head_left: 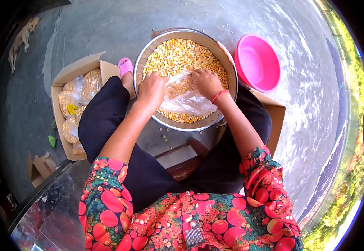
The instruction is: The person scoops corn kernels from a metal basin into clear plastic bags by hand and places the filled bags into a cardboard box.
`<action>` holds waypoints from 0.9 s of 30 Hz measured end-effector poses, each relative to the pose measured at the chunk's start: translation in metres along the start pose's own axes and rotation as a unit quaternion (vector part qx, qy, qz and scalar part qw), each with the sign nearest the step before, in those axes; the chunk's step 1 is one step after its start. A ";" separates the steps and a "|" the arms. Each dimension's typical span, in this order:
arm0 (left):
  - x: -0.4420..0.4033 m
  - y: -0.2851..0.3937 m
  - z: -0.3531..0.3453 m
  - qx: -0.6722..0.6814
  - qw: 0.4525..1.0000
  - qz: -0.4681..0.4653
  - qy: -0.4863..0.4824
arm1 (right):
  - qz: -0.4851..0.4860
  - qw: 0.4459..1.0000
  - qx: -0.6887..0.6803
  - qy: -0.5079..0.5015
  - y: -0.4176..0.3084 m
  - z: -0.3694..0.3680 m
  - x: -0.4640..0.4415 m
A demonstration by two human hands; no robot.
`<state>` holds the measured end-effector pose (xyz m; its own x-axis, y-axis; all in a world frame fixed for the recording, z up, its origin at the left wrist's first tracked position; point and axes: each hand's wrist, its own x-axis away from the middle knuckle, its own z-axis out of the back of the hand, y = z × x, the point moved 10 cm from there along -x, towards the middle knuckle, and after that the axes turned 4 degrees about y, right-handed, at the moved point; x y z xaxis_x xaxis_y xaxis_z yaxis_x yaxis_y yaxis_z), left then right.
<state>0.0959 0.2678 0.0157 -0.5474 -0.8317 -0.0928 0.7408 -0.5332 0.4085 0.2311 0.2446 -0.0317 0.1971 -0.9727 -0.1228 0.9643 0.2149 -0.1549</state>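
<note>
A clear plastic bag [190,100] lies over the corn kernels [182,52] in a large round metal pot [138,62]. My left hand [152,88] is closed on the left side of the bag's top edge. On the other side, my right hand [209,85], with a red bracelet at the wrist, pinches the same edge. The bag is stretched between the two hands, and its lower part rests on the kernels. Some kernels show through the film; whether they are inside the bag or beneath it, I cannot tell.
A pink plastic basin [257,62] stands right of the pot. At the left, a cardboard box [60,79] holds several filled clear bags. Another cardboard box [276,125] is by my right knee. Loose kernels dot the concrete floor, and a dog [21,44] lies far left.
</note>
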 end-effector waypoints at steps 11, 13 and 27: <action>-0.009 -0.024 -0.002 0.188 0.968 0.125 -0.106 | -0.059 0.989 -0.133 -0.004 0.014 0.002 -0.018; -0.007 -0.023 -0.007 0.109 0.979 0.125 -0.115 | -0.048 0.991 -0.122 -0.032 0.011 0.005 -0.023; 0.000 -0.007 -0.001 0.020 0.991 0.086 -0.099 | 0.034 0.999 -0.008 0.020 -0.025 -0.013 -0.098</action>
<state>0.0912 0.2716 0.0117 -0.4830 -0.8607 0.1607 0.8163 -0.3763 0.4382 0.1851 0.3357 -0.0286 0.2548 -0.9513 -0.1735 0.9458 0.2826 -0.1603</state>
